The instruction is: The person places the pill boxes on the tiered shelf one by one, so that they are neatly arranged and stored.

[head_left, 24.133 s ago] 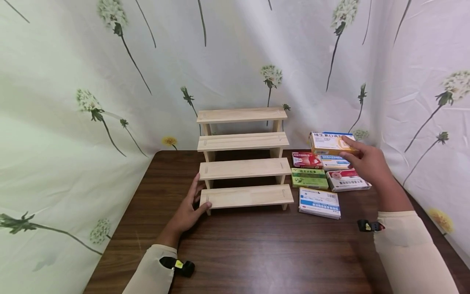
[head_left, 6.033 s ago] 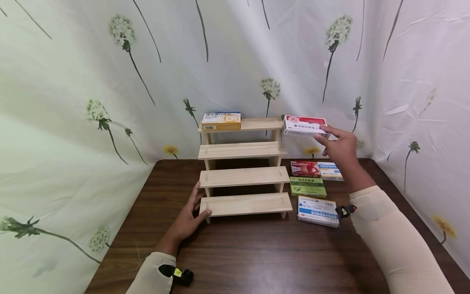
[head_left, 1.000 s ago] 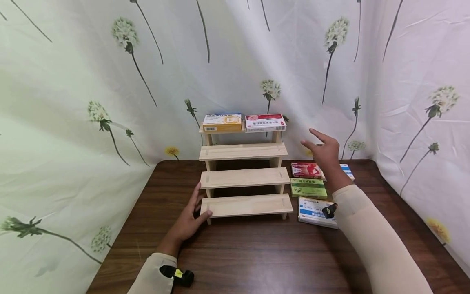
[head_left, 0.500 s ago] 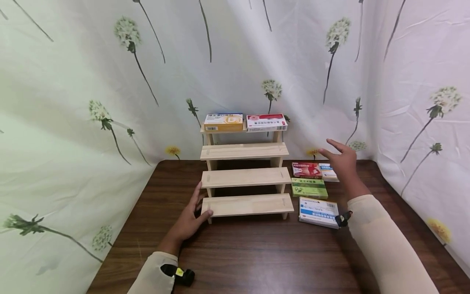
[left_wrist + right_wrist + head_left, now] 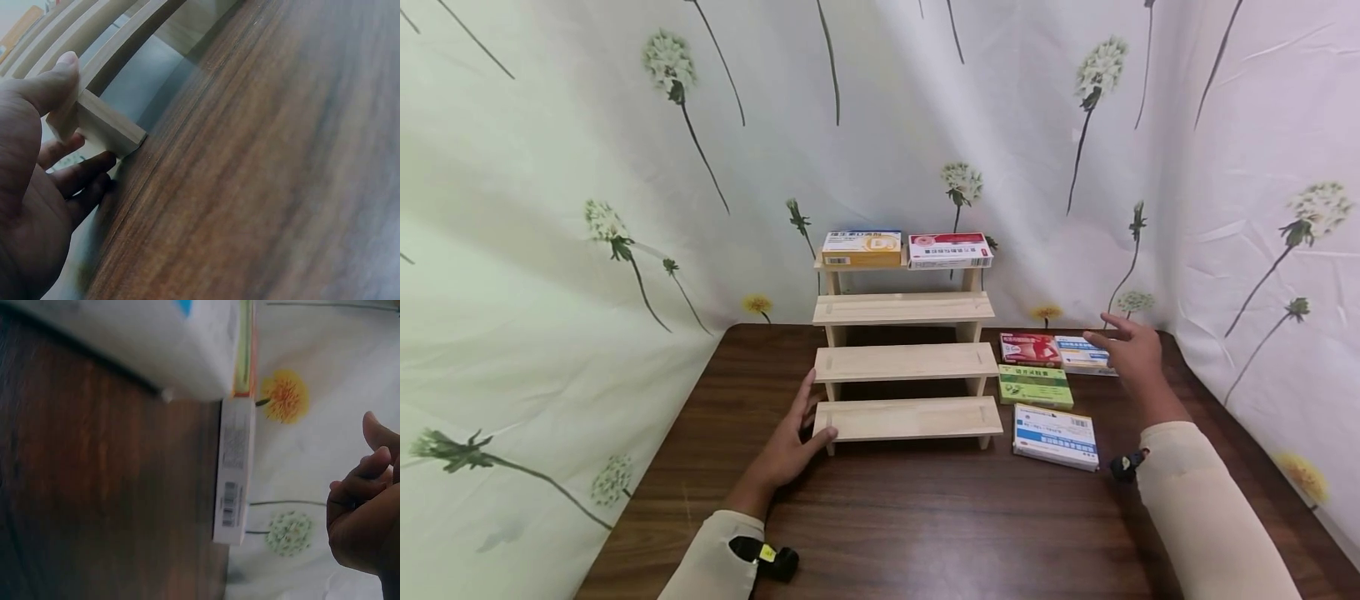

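Brown tbl point(image 5: 887, 517): L hand point(image 5: 786, 447) grips rack point(image 5: 906, 362), R hand point(image 5: 1137, 354) released nr blue-white box point(image 5: 1081, 357).

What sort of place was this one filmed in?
Probably a staged filming booth: flower-print cloth hangs behind and beside a dark wood-grain table, which holds a stepped wooden rack.

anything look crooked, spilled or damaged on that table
One slight thing: the front blue-and-white medicine box lies a little askew, turned relative to the green medicine box behind it. I see nothing spilled or damaged on the table or the four-tier wooden shelf.
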`<state>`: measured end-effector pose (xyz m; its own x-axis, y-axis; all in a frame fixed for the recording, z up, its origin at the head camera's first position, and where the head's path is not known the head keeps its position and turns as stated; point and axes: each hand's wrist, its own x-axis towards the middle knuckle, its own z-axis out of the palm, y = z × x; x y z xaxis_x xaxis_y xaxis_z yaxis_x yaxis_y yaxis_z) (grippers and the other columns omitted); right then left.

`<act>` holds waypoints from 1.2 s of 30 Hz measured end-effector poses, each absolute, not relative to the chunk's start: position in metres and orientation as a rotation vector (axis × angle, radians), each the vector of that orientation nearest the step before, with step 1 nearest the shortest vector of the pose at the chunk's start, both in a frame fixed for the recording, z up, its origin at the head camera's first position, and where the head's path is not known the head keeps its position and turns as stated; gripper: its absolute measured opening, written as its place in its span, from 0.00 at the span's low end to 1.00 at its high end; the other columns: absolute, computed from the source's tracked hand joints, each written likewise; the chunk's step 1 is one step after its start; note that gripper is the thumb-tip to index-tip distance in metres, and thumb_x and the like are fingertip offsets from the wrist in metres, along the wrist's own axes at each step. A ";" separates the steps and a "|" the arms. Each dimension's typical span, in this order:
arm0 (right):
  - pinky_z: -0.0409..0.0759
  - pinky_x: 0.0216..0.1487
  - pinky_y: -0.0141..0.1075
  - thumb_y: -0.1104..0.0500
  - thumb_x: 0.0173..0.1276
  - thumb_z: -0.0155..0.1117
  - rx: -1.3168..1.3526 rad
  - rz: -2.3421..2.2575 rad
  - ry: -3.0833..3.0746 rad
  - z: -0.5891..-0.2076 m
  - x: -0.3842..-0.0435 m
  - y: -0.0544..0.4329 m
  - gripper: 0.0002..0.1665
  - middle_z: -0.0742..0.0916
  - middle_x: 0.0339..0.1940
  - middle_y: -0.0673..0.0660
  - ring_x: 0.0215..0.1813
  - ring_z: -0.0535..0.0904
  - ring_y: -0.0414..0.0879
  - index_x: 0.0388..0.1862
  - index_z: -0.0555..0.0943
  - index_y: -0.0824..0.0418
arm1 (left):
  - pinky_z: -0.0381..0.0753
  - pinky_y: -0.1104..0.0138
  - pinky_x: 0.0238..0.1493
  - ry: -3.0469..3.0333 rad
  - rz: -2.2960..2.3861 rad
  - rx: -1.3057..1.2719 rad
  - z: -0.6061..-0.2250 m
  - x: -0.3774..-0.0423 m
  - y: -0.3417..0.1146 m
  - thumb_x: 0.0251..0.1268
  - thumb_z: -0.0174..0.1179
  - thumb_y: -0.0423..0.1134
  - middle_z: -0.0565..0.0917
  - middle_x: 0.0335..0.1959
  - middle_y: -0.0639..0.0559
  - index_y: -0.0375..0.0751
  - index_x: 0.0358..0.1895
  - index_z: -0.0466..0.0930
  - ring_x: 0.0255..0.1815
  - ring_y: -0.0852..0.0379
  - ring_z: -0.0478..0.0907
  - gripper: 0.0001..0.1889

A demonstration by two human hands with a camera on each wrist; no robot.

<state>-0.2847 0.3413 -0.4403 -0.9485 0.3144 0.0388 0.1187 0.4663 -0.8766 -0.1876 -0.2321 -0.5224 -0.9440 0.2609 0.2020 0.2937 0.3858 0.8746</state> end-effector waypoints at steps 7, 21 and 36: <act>0.82 0.46 0.35 0.50 0.81 0.69 -0.363 1.430 -2.623 -0.454 -0.285 0.365 0.40 0.67 0.88 0.67 0.80 0.73 0.67 0.86 0.69 0.59 | 0.67 0.35 0.78 -2.591 -1.641 -0.514 -0.522 -0.187 -0.232 0.80 0.68 0.42 0.61 0.87 0.31 0.67 0.92 0.33 0.85 0.30 0.66 0.55; 0.77 0.31 0.41 0.45 0.78 0.71 -0.463 1.439 -2.706 -0.473 -0.278 0.407 0.47 0.79 0.64 0.68 0.28 0.77 0.43 0.88 0.65 0.59 | 0.67 0.34 0.79 -2.599 -1.652 -0.521 -0.522 -0.188 -0.232 0.81 0.67 0.42 0.62 0.87 0.31 0.69 0.91 0.32 0.85 0.29 0.66 0.55; 0.79 0.35 0.40 0.52 0.80 0.71 -0.408 1.431 -2.859 -0.490 -0.278 0.417 0.48 0.68 0.81 0.77 0.32 0.79 0.48 0.90 0.59 0.54 | 0.68 0.33 0.77 -2.596 -1.626 -0.540 -0.522 -0.188 -0.233 0.82 0.66 0.42 0.63 0.86 0.31 0.58 0.93 0.32 0.84 0.29 0.66 0.54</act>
<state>-0.2777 0.4168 -0.4903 -0.9647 0.1880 -0.1846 0.2604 0.5742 -0.7762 -0.1877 -0.2330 -0.5222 -0.9393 0.2735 0.2074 0.3060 0.3934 0.8670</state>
